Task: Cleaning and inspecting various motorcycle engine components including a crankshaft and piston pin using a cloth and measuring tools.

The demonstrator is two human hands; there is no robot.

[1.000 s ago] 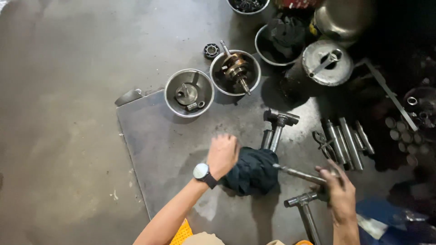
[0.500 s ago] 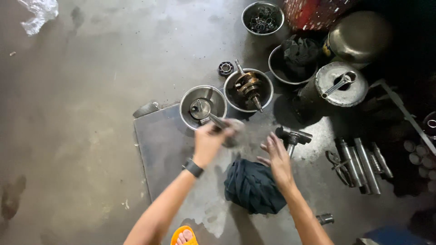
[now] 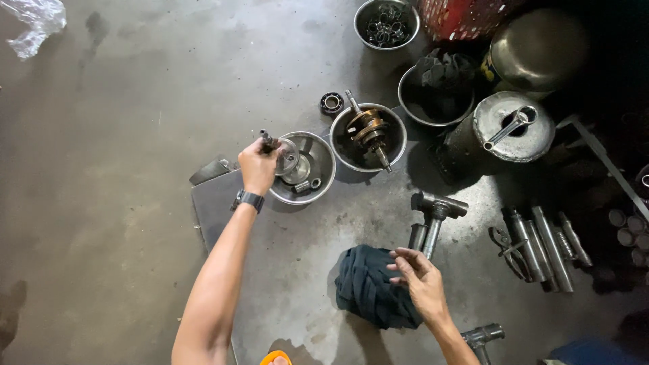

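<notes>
Left of the steel bowl the concrete floor lies open, while right of it bowls, pipes and a hammer crowd passage.

The left hand has carried a metal shaft part from the rag up to the steel bowl at upper centre. The right hand has dropped back to the dark rag, fingers loose.

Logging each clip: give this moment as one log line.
left hand: grips metal shaft over steel bowl | right hand: open, on dark rag
</notes>
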